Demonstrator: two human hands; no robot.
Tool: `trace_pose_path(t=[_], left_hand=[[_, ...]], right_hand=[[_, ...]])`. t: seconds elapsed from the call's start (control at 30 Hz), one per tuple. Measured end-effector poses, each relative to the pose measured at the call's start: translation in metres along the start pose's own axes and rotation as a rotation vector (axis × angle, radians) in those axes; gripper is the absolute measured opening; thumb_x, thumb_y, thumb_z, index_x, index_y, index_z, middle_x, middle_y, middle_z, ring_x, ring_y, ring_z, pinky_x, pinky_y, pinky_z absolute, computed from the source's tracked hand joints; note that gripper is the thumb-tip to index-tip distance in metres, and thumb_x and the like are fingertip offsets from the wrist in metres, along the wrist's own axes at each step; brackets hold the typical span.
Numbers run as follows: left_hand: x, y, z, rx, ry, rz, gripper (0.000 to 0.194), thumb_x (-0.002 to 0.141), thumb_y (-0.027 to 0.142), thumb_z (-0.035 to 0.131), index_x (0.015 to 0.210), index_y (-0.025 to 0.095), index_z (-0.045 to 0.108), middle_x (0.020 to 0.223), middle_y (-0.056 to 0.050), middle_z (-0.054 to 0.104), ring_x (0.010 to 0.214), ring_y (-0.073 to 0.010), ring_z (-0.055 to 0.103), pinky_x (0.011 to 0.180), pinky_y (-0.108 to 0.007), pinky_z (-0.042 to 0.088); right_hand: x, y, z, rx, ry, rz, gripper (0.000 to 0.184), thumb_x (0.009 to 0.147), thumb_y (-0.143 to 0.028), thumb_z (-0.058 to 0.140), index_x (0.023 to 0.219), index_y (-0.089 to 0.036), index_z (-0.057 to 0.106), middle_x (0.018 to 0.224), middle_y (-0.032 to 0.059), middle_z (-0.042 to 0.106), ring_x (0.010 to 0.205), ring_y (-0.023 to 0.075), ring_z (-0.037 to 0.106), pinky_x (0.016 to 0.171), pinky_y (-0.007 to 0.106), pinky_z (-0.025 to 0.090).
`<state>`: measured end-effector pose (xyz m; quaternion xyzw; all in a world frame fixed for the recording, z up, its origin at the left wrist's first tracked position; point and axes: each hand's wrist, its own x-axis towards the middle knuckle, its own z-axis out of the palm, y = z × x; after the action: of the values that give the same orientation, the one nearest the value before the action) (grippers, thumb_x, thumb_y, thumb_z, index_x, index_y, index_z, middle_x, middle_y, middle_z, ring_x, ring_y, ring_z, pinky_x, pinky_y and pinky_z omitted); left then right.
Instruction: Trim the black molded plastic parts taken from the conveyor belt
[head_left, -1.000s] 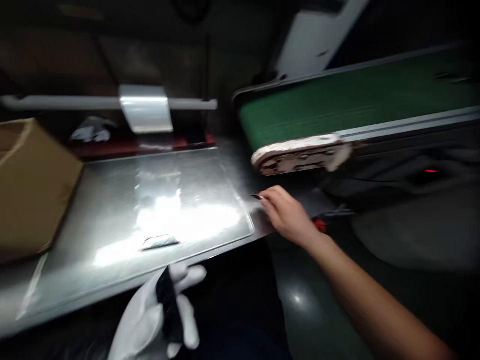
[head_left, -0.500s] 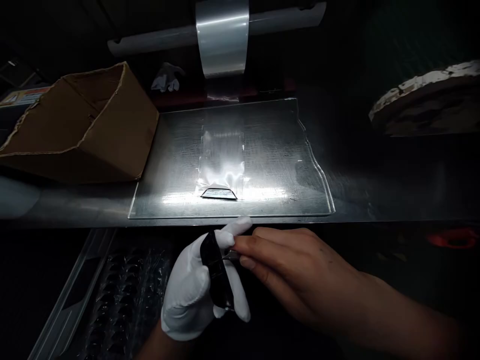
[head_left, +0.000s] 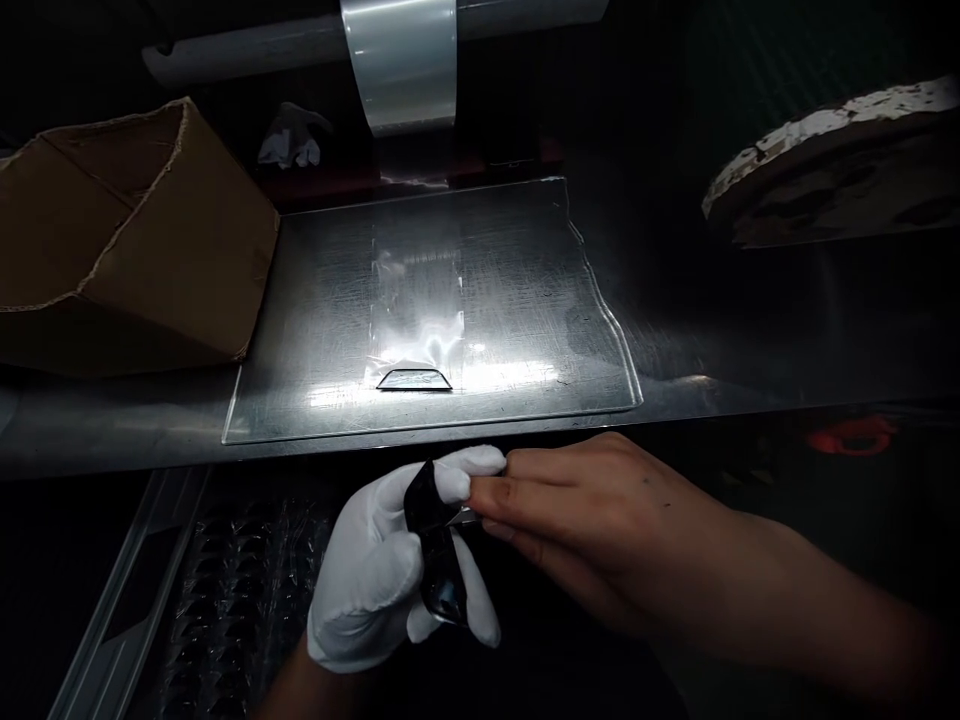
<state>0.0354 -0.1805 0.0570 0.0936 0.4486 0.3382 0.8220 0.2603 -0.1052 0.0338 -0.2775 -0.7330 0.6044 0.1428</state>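
Note:
My left hand [head_left: 379, 580], in a white glove, is closed round a small glossy black curved part [head_left: 435, 545] just below the bench's front edge. My bare right hand [head_left: 592, 530] pinches a thin metal blade [head_left: 461, 516] whose tip touches the upper side of the black part. Both hands meet in front of a clear plastic sheet [head_left: 525, 300] lying on the metal bench. On that sheet lies a strip of clear film [head_left: 416, 300] with a small trapezoid blade [head_left: 414, 379] at its near end.
An open cardboard box [head_left: 127, 240] stands at the left of the bench. A roll of clear film [head_left: 399, 60] hangs on a bar at the back, with a crumpled white glove [head_left: 294, 140] beside it. A conveyor end [head_left: 832, 165] is at the right. Plastic trays [head_left: 240, 600] sit below left.
My right hand came back from the bench's right edge with the thin blade and met the black part in my left hand. The view swung from the conveyor to the bench front.

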Motion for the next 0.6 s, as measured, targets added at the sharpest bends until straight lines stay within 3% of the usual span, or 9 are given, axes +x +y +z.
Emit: trace_pose_path(t=[0.07, 0.2, 0.27, 0.33, 0.4, 0.47, 0.53, 0.6], left_hand=[[-0.003, -0.003, 0.000, 0.015, 0.014, 0.002, 0.056, 0.098, 0.050, 0.063, 0.142, 0.017, 0.058, 0.059, -0.003, 0.068, 0.037, -0.0065, 0.041, 0.037, -0.017, 0.028], [-0.006, -0.009, 0.000, 0.005, 0.056, -0.005, 0.050, 0.098, 0.048, 0.064, 0.135, 0.016, 0.062, 0.055, -0.002, 0.064, 0.038, -0.0071, 0.044, 0.036, -0.016, 0.029], [-0.004, -0.009, 0.000, -0.047, 0.062, 0.036, 0.042, 0.099, 0.045, 0.063, 0.130, 0.018, 0.065, 0.074, -0.006, 0.072, 0.039, -0.0051, 0.049, 0.036, -0.014, 0.030], [0.000, -0.005, 0.001, -0.097, 0.044, 0.091, 0.036, 0.101, 0.042, 0.060, 0.128, 0.019, 0.067, 0.110, -0.015, 0.076, 0.044, -0.0037, 0.058, 0.037, -0.012, 0.034], [0.003, -0.001, 0.000, -0.116, 0.023, 0.103, 0.034, 0.101, 0.041, 0.060, 0.128, 0.021, 0.068, 0.139, -0.019, 0.066, 0.049, -0.0033, 0.064, 0.039, -0.010, 0.038], [0.005, 0.003, -0.002, -0.119, -0.003, 0.079, 0.034, 0.100, 0.043, 0.063, 0.126, 0.022, 0.069, 0.151, -0.019, 0.057, 0.051, -0.0028, 0.066, 0.040, -0.010, 0.041], [0.003, 0.004, -0.004, -0.108, -0.018, 0.067, 0.035, 0.099, 0.045, 0.065, 0.126, 0.024, 0.069, 0.150, -0.018, 0.058, 0.053, -0.0045, 0.068, 0.040, -0.010, 0.041], [0.001, 0.003, -0.006, -0.096, -0.027, 0.076, 0.039, 0.099, 0.046, 0.064, 0.130, 0.023, 0.067, 0.132, -0.017, 0.070, 0.052, -0.0067, 0.068, 0.039, -0.011, 0.039]], right_hand=[[-0.001, 0.000, -0.002, 0.004, -0.028, 0.006, 0.018, 0.108, -0.023, 0.054, 0.118, -0.023, 0.069, 0.089, -0.0028, 0.066, 0.067, 0.0101, 0.054, 0.058, 0.027, 0.037], [0.000, 0.000, -0.003, 0.012, -0.052, 0.006, 0.021, 0.108, -0.025, 0.054, 0.122, -0.023, 0.070, 0.090, -0.0016, 0.067, 0.069, 0.0106, 0.057, 0.060, 0.026, 0.041], [0.000, -0.001, -0.002, 0.017, -0.075, 0.005, 0.026, 0.108, -0.024, 0.054, 0.129, -0.024, 0.069, 0.092, -0.0013, 0.069, 0.070, 0.0109, 0.060, 0.061, 0.026, 0.043], [-0.002, -0.004, -0.002, 0.033, -0.099, 0.002, 0.031, 0.108, -0.022, 0.054, 0.136, -0.026, 0.066, 0.094, -0.0019, 0.071, 0.073, 0.0105, 0.062, 0.063, 0.025, 0.045], [-0.004, -0.007, -0.001, 0.059, -0.098, 0.004, 0.033, 0.108, -0.022, 0.054, 0.139, -0.026, 0.065, 0.095, -0.0028, 0.072, 0.075, 0.0096, 0.064, 0.066, 0.024, 0.048], [-0.006, -0.009, 0.000, 0.094, -0.058, 0.002, 0.033, 0.109, -0.022, 0.053, 0.139, -0.025, 0.065, 0.097, -0.0023, 0.074, 0.079, 0.0090, 0.067, 0.070, 0.022, 0.051], [-0.007, -0.011, 0.002, 0.111, -0.002, 0.007, 0.032, 0.108, -0.021, 0.053, 0.137, -0.022, 0.066, 0.100, -0.0010, 0.074, 0.082, 0.0090, 0.069, 0.072, 0.022, 0.052], [-0.007, -0.011, 0.003, 0.092, 0.055, 0.010, 0.030, 0.108, -0.022, 0.055, 0.136, -0.021, 0.067, 0.102, 0.0001, 0.074, 0.081, 0.0096, 0.069, 0.071, 0.022, 0.052]])
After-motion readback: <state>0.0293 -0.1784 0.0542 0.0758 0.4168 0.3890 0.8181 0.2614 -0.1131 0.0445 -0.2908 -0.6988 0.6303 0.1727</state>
